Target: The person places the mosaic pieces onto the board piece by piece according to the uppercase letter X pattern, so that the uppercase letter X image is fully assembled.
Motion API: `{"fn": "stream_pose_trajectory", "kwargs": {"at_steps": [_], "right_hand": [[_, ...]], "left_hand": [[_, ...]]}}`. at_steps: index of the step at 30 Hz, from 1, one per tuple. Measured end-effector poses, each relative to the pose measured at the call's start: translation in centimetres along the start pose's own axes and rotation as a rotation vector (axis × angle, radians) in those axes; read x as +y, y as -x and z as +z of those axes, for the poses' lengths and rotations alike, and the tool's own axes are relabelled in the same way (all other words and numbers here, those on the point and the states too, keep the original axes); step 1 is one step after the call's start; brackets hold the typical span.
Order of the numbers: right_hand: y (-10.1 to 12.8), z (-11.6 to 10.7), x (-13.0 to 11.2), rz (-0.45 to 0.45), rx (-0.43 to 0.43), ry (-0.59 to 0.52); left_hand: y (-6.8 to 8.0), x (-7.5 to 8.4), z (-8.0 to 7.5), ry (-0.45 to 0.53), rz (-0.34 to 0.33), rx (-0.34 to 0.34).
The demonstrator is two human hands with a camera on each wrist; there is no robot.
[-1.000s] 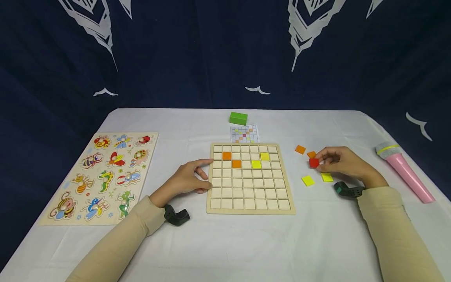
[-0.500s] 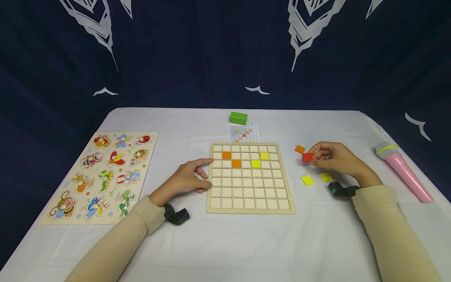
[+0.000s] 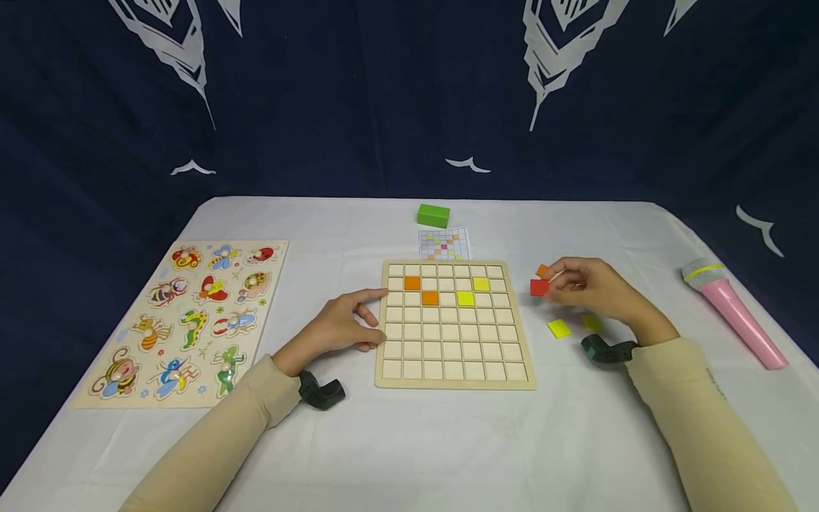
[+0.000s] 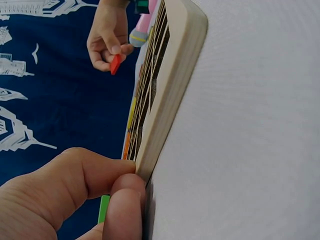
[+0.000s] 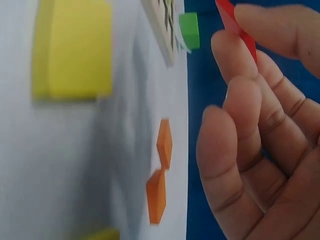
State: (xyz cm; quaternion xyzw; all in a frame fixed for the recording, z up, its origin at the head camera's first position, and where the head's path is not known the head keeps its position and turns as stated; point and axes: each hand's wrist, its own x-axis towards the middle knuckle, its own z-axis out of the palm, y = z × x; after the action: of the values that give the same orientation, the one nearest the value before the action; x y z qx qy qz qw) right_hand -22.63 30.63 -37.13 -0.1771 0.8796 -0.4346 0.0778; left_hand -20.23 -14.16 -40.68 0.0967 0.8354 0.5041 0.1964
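Note:
A wooden grid board (image 3: 454,382) lies mid-table with two orange tiles (image 3: 412,283) and two yellow tiles (image 3: 480,284) set in its upper rows. My right hand (image 3: 555,283) pinches a red tile (image 3: 539,287) in the air just right of the board; the left wrist view shows the same red tile (image 4: 115,64). On the cloth under that hand lie an orange tile (image 3: 542,269) and two yellow tiles (image 3: 559,328). My left hand (image 3: 374,314) rests on the table, with its fingers (image 4: 120,200) touching the board's left edge (image 4: 175,75).
An insect peg puzzle (image 3: 185,320) lies at the left. A green block (image 3: 433,214) and a small pattern card (image 3: 444,243) sit behind the board. A pink toy microphone (image 3: 732,309) lies at the right. A dark blue curtain hangs behind the table.
My right hand has lifted the red tile off the cloth and carried it left toward the board. The left hand has stayed put.

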Motion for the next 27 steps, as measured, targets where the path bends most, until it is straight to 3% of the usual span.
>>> {"fn": "stream_pose_trajectory", "kwargs": {"at_steps": [6, 27], "right_hand": [[-0.2, 0.8, -1.2, 0.011, -0.009, -0.041], [-2.1, 4.4, -4.6, 0.048, -0.117, 0.047]], "left_hand": [[0.0, 0.0, 0.1, -0.016, 0.000, 0.007], [0.0, -0.2, -0.1, -0.007, 0.008, 0.002]]}}
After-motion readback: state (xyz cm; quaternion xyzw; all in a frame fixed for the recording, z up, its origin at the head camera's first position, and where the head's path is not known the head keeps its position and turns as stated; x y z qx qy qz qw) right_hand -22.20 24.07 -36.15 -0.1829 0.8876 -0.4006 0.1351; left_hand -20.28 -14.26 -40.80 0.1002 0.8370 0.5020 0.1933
